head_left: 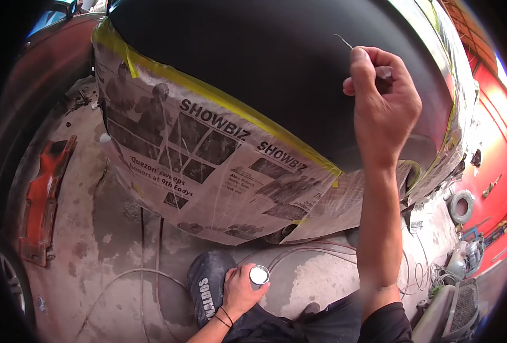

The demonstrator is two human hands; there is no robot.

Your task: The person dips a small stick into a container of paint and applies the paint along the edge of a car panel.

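My right hand (385, 91) is raised over the dark car panel (253, 63), pinching a thin, slightly curved wire-like pick (342, 41) between thumb and fingers. Its tip points up and left; whether it touches the panel I cannot tell. Down low, my left hand (243, 292) is wrapped round a small dark cup (259, 275) with something white at its top, and rests against my knee (208, 280). Yellow masking tape (225, 103) edges the panel, and newspaper sheets (208, 166) under plastic cover the part below it.
An orange-red part (43, 200) lies on the concrete floor at left, beside another car (53, 63). Hoses (299, 247) run across the floor near my legs. A small tyre (461, 207), a car grille (462, 311) and a red wall (496, 154) are at right.
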